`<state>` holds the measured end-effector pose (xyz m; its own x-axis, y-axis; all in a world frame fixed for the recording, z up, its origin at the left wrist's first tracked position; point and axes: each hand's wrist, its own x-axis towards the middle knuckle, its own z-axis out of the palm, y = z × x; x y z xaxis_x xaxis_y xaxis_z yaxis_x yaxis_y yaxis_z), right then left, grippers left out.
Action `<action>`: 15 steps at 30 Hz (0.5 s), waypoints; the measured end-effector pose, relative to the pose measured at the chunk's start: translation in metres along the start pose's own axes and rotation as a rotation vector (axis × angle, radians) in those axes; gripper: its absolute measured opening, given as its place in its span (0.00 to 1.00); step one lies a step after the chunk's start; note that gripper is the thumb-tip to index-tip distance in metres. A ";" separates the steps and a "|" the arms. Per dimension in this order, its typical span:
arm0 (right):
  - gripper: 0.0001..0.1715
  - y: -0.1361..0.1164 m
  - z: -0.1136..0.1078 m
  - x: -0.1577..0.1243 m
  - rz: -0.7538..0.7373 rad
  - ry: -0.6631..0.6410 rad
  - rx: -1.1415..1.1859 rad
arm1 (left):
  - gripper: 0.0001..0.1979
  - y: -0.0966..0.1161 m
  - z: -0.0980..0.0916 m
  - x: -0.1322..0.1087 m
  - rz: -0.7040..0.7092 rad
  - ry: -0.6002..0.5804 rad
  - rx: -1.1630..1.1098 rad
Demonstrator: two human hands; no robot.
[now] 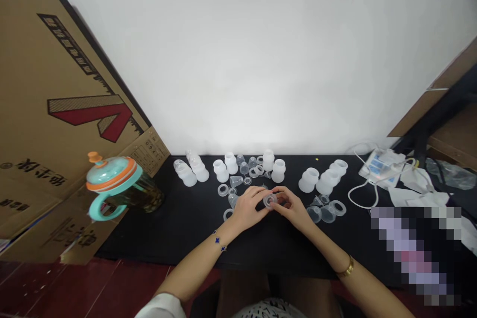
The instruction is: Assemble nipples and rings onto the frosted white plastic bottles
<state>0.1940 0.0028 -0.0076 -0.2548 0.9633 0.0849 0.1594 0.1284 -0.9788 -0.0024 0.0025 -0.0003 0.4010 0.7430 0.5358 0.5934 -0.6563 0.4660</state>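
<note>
Both hands meet over the middle of a black table [179, 228]. My left hand [249, 207] and my right hand [292, 206] are closed together around one small clear plastic ring-shaped part [269, 200], held between the fingertips. Just beyond the hands lie several translucent white plastic bottle-like pieces [278, 171], small clear cups [235, 181] and loose clear rings [223, 190]. More clear rings and caps [328, 211] lie right of my right hand.
A large cardboard box [55, 124] leans at the left, with a teal and orange lidded mug [115, 184] before it. A white power strip with cables [378, 166] and plastic bags sit at the right. A white wall rises behind the table.
</note>
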 end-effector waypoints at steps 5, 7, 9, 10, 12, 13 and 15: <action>0.22 0.001 0.000 0.000 0.004 -0.004 -0.001 | 0.18 0.000 -0.001 0.000 0.020 -0.009 0.022; 0.22 0.002 0.000 0.000 0.001 0.002 -0.021 | 0.18 0.000 -0.001 0.000 0.030 -0.003 0.039; 0.21 0.004 0.000 0.000 0.013 0.001 -0.014 | 0.19 0.001 -0.002 0.000 0.039 0.006 0.051; 0.21 0.005 0.000 0.001 0.024 -0.006 0.003 | 0.19 0.001 -0.002 0.000 0.042 0.011 0.054; 0.21 0.007 0.000 0.002 0.049 -0.033 0.044 | 0.18 0.001 -0.002 0.000 0.041 0.011 0.049; 0.21 0.009 -0.001 0.002 0.059 -0.050 0.061 | 0.18 0.002 -0.002 0.000 0.040 0.008 0.044; 0.22 0.010 -0.001 0.003 0.068 -0.079 0.083 | 0.18 0.001 -0.002 0.000 0.040 0.003 0.034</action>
<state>0.1957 0.0074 -0.0173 -0.3207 0.9472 0.0061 0.1004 0.0404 -0.9941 -0.0032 0.0013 0.0014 0.4231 0.7158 0.5556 0.6004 -0.6807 0.4197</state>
